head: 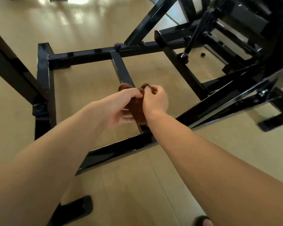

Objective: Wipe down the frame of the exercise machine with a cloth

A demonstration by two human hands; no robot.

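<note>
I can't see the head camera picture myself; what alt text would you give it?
Seen from above, a person's left hand and right hand together hold a bunched brown cloth just over a bar of a black exercise machine frame. The frame stands on a glossy beige floor, and a dark slipper shows at the bottom.

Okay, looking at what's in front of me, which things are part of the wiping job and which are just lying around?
Part of the job:
- brown cloth, bunched up
- left hand and right hand, both gripping the cloth
- black machine frame, with its floor bars below the hands

Just lying about:
- small black cap on the floor inside the frame
- black slipper near the bottom edge
</note>
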